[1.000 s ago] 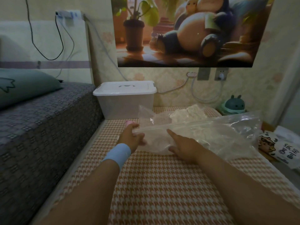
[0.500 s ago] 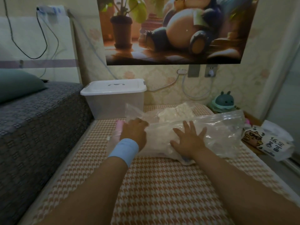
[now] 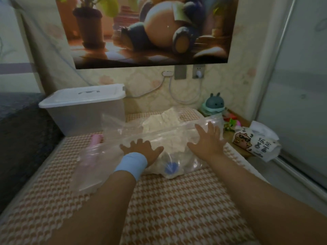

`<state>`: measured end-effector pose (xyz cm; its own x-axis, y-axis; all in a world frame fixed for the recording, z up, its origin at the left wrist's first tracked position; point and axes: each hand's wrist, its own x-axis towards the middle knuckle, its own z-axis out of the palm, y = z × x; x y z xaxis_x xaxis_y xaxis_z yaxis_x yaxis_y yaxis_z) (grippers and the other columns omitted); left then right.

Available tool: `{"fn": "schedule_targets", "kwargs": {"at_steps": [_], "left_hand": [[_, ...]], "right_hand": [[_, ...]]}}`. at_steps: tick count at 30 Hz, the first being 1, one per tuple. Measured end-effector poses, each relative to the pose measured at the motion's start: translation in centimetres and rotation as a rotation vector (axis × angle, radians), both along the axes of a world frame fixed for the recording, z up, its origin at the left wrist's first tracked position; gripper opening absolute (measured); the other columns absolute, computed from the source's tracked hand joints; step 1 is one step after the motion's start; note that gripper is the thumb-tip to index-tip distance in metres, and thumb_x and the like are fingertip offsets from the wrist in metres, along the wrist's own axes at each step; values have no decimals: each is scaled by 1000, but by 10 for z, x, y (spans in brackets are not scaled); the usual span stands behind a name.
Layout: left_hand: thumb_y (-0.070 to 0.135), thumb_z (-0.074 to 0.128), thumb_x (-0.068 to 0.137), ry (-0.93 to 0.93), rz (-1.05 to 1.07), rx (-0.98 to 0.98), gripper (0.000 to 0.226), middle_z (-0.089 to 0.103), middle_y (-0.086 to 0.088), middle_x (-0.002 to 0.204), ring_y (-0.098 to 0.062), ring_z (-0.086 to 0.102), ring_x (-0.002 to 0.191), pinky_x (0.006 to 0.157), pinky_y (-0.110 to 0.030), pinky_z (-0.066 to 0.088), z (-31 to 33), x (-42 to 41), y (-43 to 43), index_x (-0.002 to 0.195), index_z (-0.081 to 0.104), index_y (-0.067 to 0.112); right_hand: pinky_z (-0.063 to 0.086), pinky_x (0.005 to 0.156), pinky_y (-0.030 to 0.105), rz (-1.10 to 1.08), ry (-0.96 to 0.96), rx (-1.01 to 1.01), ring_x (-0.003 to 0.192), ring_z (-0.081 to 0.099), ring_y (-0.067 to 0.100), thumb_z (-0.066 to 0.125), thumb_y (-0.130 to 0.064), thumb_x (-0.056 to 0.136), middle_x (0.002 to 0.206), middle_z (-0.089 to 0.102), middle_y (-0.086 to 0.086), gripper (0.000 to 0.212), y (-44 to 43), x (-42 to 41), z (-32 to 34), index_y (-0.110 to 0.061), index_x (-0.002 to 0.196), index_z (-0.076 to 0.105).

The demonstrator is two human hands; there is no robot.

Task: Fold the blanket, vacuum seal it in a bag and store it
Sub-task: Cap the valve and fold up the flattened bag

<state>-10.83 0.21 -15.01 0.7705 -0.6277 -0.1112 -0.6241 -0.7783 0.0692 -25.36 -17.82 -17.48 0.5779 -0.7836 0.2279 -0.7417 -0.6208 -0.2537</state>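
Bag (image 3: pixel 122 133) under spread left hand (image 3: pixel 141 151), right hand (image 3: pixel 207 139).

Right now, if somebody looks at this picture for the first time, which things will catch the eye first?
The left hand and the right hand lie spread flat on a clear vacuum bag holding a white blanket, in the middle of the orange houndstooth mat. Above, a large cartoon poster hangs on the wall; a lidded plastic storage box stands at the back left.
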Motion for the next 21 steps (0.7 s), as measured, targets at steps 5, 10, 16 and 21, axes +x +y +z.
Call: {"fn": "schedule_targets", "kwargs": {"at_steps": [5,10,16,21], "left_hand": [[84,20,77,72,-183,-63,80,5,11,160,-25,6,148,114,-62,6,-16,-12,-29,147,18,45],[80,25,82,96,-134,-48,73,-5,16,160,-28,-4,148,109,-69,-2,-41,2,-26,146,1,53],[58,36,92,97,-44,-251,58,16,6,159,-23,15,146,113,-59,10,-37,-3,-27,146,21,43],[61,34,86,-14,69,-38,56,9,2,156,-32,8,143,109,-66,9,-22,-8,-15,140,26,50]], "right_hand": [[-2,121,56,319,37,445,151,-14,26,36,-47,103,165,-13,-4,61,-11,1,-19,-44,155,6],[2,121,53,236,-175,284,152,-13,21,47,-25,99,166,-11,-4,66,-14,-3,-22,-36,156,16],[30,114,53,-366,-245,514,142,29,37,70,-59,77,156,28,16,108,2,-4,-18,-14,154,8],[56,89,40,-354,-500,913,100,63,32,70,-37,62,113,64,13,70,15,2,-7,-7,122,53]]}}
